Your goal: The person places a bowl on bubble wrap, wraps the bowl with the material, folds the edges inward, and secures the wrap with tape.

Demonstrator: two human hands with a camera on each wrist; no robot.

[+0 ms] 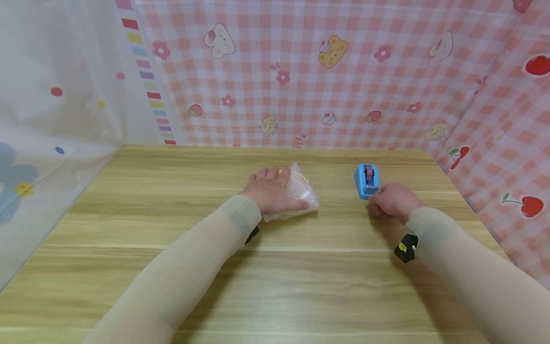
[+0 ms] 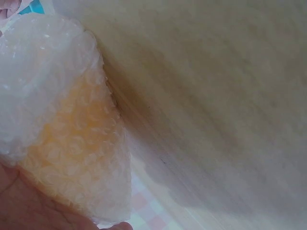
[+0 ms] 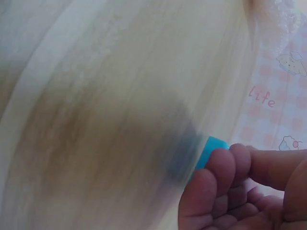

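Observation:
A packet of bubble wrap [image 1: 301, 188] around something orange-yellow lies near the middle of the table. My left hand [image 1: 270, 191] lies over its left part and holds it, thumb along the near side and fingers over the far side. The left wrist view shows the wrapped side of the packet [image 2: 81, 129] up close. To the right stands a blue tape dispenser [image 1: 363, 180] with a roll of tape [image 1: 368, 173]. At its front end, my right hand [image 1: 393, 200] has thumb and index finger pinched together at the tape end; the strip itself is hidden behind the fingertips.
The wood-grain table [image 1: 292, 286] reaches back to a pink checked curtain [image 1: 258, 86]. A white curtain [image 1: 64, 119] hangs on the left, and more checked cloth [image 1: 507, 157] on the right. Both wrists wear small dark devices, one visible below the right wrist [image 1: 406, 248].

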